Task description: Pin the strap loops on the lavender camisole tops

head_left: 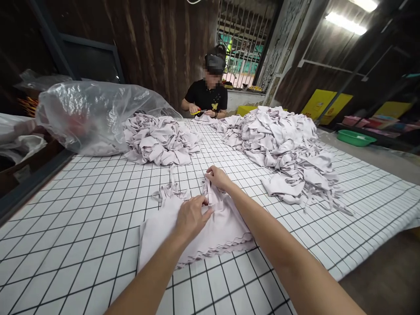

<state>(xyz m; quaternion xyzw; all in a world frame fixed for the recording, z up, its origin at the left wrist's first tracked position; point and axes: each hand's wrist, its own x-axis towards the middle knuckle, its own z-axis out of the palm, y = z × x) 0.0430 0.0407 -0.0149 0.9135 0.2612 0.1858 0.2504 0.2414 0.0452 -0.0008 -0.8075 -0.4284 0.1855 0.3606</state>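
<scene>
A flat stack of pale lilac fabric pieces lies on the white grid-patterned table in front of me. My left hand rests on top of the stack, fingers pinched on the edge of the top piece. My right hand grips the far end of the same piece, near its thin straps, fingers closed on the cloth. Loose straps trail off the stack's far left corner.
Two heaps of the same fabric lie further back, one on the left and a larger one on the right. A big clear plastic bag lies at far left. Across the table a person works with yellow scissors. A green basin stands far right.
</scene>
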